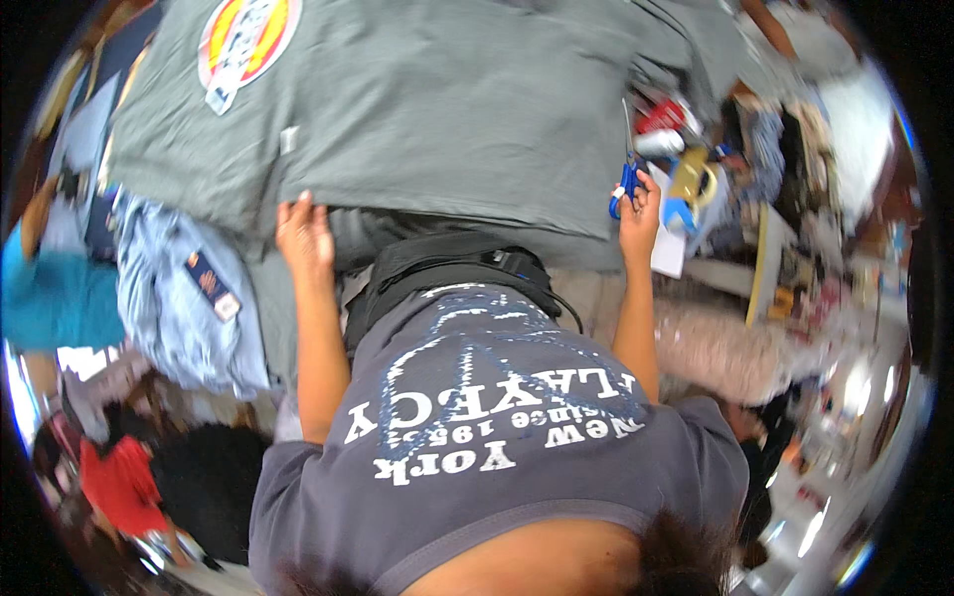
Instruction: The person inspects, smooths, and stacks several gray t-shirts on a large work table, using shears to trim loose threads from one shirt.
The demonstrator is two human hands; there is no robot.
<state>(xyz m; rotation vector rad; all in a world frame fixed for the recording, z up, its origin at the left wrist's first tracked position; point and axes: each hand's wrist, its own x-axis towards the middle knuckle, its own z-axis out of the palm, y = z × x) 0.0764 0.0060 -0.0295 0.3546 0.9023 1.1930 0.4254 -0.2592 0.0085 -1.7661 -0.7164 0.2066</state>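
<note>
1 grey garment (447, 119) lay spread before the person. 1 left hand (306, 238) was at its near edge; a grip could not be told. 1 right hand (639, 214), beside its right edge, held blue-handled scissors (630, 181). 1 light-blue garment (164, 298) lay at its near left.

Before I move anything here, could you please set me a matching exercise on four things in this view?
Column one
1. Scissors
2. Large spread cloth
3. Round label
4. Crumpled garment

Column two
A. Light blue, at the left, bearing a dark tag
B. Held in the right hand, with blue handles
C. Bright red and yellow, toward the upper left
D. Plain grey, its near edge by the left hand

Right pairs: 1-B, 2-D, 3-C, 4-A.
</note>
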